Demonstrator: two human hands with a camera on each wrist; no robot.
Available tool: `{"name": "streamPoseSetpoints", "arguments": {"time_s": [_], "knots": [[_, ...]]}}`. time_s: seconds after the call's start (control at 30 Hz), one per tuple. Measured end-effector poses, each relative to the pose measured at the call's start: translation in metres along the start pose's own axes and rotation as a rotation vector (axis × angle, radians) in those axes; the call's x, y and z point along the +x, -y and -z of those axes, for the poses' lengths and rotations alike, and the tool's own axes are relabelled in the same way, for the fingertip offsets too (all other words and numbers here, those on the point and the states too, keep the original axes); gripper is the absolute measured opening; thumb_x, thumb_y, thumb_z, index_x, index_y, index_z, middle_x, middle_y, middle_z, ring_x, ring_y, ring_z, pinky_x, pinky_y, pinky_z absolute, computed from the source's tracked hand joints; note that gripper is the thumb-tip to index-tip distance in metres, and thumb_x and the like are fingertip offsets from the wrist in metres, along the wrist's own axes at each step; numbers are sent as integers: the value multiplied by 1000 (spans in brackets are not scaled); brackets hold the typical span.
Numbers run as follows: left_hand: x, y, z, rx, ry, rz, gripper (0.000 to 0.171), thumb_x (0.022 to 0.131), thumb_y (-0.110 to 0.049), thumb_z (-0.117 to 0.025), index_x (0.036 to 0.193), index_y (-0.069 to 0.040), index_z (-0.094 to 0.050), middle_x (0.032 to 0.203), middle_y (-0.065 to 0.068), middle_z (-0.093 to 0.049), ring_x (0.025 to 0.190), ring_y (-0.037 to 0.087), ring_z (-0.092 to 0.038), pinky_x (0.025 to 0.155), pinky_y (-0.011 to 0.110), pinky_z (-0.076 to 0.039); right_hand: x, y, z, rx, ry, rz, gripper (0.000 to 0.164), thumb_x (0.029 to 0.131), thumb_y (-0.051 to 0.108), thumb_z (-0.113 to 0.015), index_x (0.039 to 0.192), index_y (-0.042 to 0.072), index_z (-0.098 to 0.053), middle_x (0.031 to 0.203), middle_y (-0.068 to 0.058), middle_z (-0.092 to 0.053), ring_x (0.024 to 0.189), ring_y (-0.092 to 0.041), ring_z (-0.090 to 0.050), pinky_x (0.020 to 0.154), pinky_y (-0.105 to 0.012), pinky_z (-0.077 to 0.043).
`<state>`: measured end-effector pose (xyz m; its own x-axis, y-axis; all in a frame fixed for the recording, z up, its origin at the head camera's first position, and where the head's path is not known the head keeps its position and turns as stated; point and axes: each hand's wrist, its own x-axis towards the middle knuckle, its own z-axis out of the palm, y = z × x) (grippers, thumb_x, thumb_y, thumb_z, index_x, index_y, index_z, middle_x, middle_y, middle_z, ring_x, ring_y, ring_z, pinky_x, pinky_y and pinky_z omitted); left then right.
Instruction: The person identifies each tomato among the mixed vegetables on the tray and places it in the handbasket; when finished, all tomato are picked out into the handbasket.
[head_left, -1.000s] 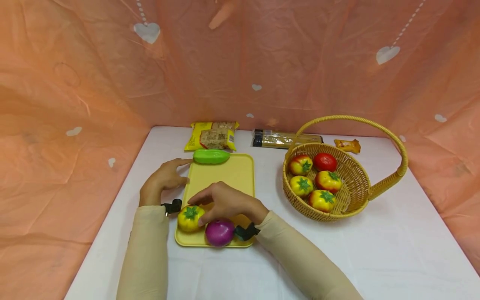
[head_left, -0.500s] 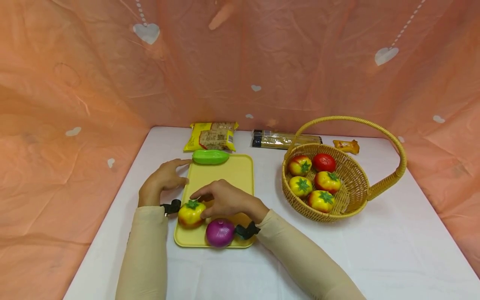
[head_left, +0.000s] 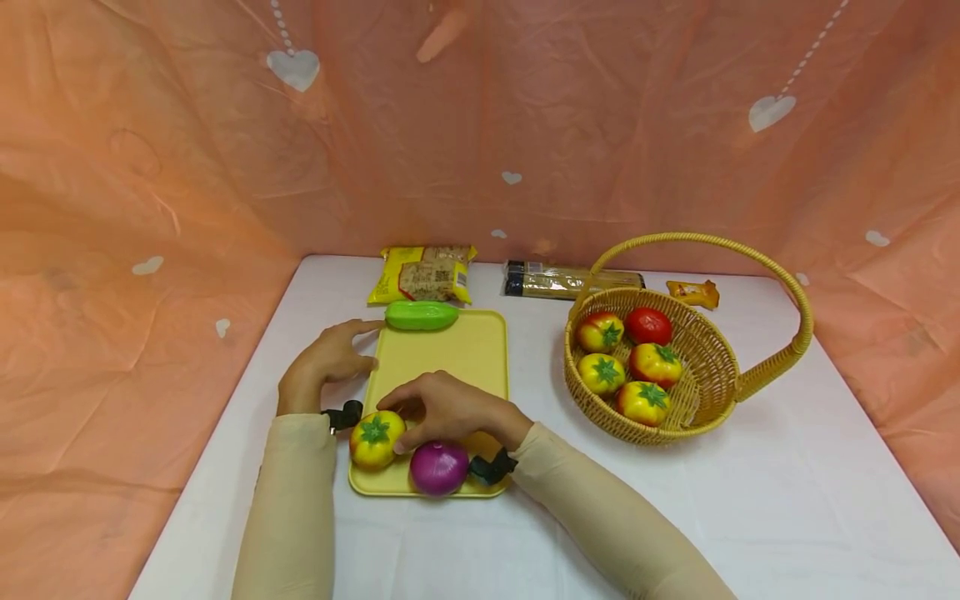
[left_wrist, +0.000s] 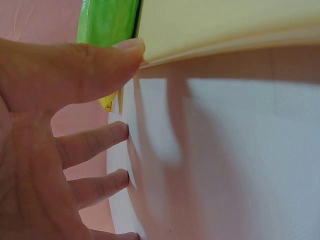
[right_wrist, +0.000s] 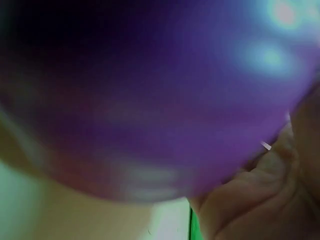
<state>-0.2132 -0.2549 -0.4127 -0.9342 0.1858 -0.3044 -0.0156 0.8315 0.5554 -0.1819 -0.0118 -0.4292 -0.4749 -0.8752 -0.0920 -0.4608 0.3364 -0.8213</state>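
A yellow-red toy tomato (head_left: 377,439) with a green leafy top sits at the near left corner of a yellow tray (head_left: 438,354). My right hand (head_left: 453,408) is just right of and behind it, thumb tip at its side and forefinger reaching past its top. Below that hand lies a purple toy onion (head_left: 439,468), which fills most of the right wrist view. My left hand (head_left: 324,360) is spread along the tray's left edge. In the left wrist view its thumb (left_wrist: 107,65) meets the tray rim. A long green toy vegetable (head_left: 422,315) lies across the tray's far end.
To the right stands a wicker basket (head_left: 720,400) with a tall handle, holding several tomatoes and a smooth red one. Behind the tray are a yellow food bag (head_left: 423,273), dark-ended noodle packs (head_left: 570,280) and a small orange packet (head_left: 693,292). A pink curtain (head_left: 480,125) backs the table.
The tomato near my right hand tips toward me, then rocks back and ends slightly farther left. The right hand dips a little. My left hand keeps its place.
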Motion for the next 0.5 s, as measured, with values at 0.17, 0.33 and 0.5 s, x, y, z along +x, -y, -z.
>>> {"name": "streamPoseSetpoints", "arguments": {"time_s": [0.17, 0.33, 0.5], "knots": [[1, 0, 0, 3, 1, 2, 75, 97, -16, -73, 167, -10, -46, 172, 32, -36, 161, 56, -29, 130, 76, -23, 1, -2, -3, 59, 0, 23, 55, 93, 13, -89, 144, 8, -71, 138, -6, -77, 119, -3, -72, 106, -18, -56], [1, 0, 1, 2, -3, 5, 75, 97, -16, -73, 167, -10, -46, 172, 32, -35, 161, 56, -28, 130, 76, -23, 3, -3, -5, 119, -5, 47, 58, 93, 9, -87, 147, 8, -69, 142, -6, -75, 123, -1, -70, 110, -22, -56], [0, 1, 0, -2, -3, 1, 74, 97, -16, -73, 166, -10, -47, 172, 32, -35, 161, 56, -28, 130, 76, -23, 4, -4, -8, 155, -12, 47, 55, 94, 8, -87, 146, 9, -71, 142, -6, -76, 120, 0, -71, 108, -22, -57]]}}
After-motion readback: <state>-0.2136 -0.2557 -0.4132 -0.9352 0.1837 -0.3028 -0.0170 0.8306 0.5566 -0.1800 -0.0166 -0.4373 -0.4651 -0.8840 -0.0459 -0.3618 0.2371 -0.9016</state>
